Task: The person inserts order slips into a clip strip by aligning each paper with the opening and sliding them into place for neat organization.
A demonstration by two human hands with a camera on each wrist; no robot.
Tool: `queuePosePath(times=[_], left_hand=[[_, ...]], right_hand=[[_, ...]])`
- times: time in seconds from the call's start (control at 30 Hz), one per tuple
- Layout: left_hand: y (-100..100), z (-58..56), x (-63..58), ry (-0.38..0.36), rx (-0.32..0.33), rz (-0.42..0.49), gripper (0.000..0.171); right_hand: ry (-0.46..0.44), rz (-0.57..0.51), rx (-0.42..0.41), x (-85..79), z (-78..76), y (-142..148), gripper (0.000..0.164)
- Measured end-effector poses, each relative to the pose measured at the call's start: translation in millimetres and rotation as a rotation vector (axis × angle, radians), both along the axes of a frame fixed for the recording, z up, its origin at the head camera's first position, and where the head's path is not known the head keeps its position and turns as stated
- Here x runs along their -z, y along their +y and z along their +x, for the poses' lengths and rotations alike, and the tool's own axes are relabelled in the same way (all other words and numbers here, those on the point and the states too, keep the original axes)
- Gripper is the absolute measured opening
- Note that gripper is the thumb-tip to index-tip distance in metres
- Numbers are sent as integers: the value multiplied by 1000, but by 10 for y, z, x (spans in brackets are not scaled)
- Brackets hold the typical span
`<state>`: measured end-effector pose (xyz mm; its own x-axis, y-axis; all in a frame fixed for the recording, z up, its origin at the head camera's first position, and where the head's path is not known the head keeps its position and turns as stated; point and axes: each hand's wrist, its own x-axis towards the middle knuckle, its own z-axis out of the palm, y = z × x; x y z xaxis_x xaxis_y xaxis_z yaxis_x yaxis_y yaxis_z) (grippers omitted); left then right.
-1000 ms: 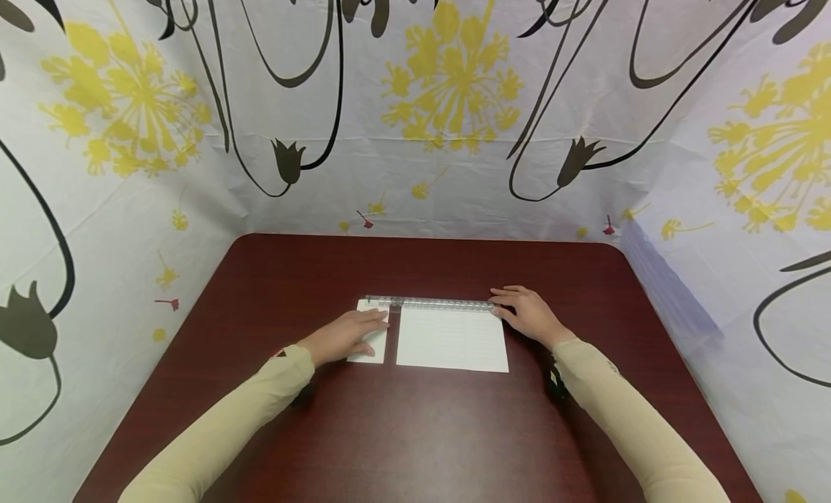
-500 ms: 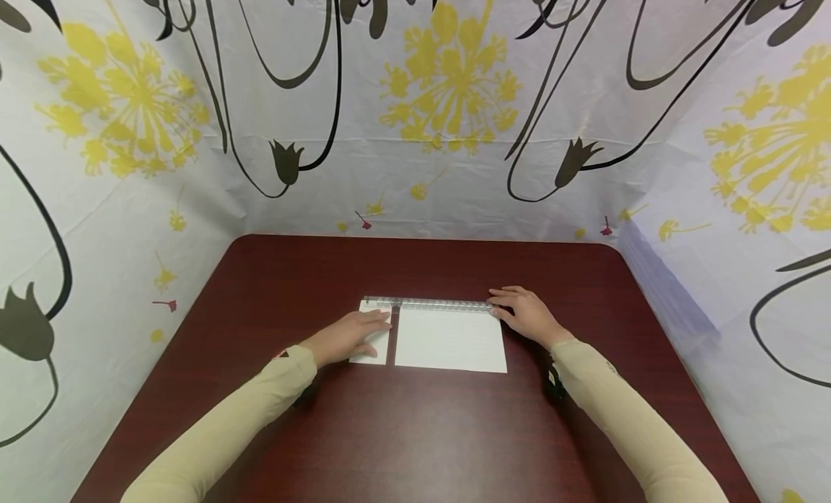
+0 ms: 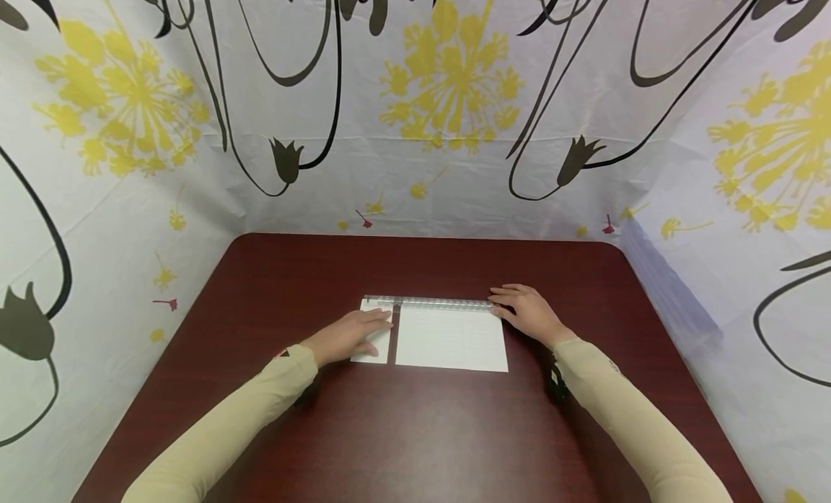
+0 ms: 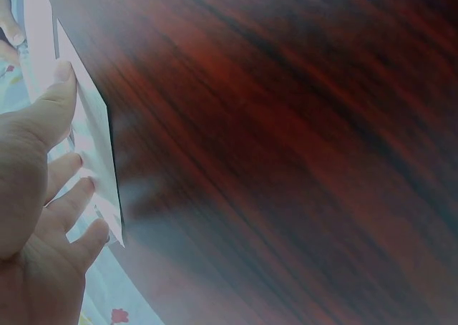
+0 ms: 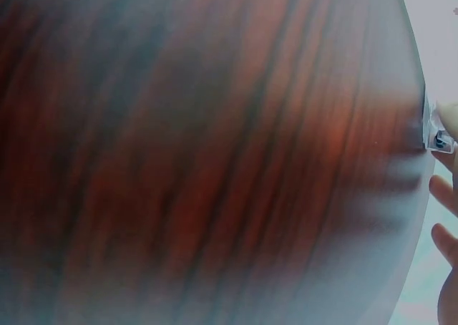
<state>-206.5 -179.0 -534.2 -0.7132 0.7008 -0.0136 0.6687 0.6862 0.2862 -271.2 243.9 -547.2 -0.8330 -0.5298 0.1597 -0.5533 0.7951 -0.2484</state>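
Note:
On the table in the head view lie a narrow strip of white paper [image 3: 373, 337] and, to its right, a larger white sheet [image 3: 451, 340] with faint lines. A thin dark gap separates them. Along their far edges runs a clear ruler [image 3: 441, 304]. My left hand [image 3: 350, 335] rests on the strip with its fingers extended; in the left wrist view, the thumb lies along the paper. My right hand [image 3: 526, 314] pinches the ruler's right end between thumb and fingers. Only that clear end and some fingertips show in the right wrist view.
The dark red-brown wooden table [image 3: 428, 431] has rounded far corners. A white cloth [image 3: 454, 200] printed with yellow and dark flowers hangs behind it and at both sides.
My left hand has shifted slightly right with the paper strip, narrowing the gap to the larger sheet. My right hand and the ruler stay in place.

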Motion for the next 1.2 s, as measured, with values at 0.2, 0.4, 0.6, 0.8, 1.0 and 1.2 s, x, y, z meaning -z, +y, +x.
queuePosePath(times=[0.2,0.4,0.6,0.8,1.0,1.2], left_hand=[[5,-5,20,-3,-6,-1,63],[16,-6,7,-18,-4,4,64],[14,-13,-1,-13,21,20,65],[20,-27,5,-9,37,23,64],[40,-31,-2,-15,30,20,64],[61,-26,-6,-12,19,19,65]], right_hand=[[28,6,-25,-14,-15,-16,41],[50,15,-43,-28,-40,-12,40],[73,16,-52,-21,-53,7,40],[90,33,-54,-19,-58,24,38],[94,68,-68,-50,-79,27,37],[100,81,-71,-52,-116,27,35]])
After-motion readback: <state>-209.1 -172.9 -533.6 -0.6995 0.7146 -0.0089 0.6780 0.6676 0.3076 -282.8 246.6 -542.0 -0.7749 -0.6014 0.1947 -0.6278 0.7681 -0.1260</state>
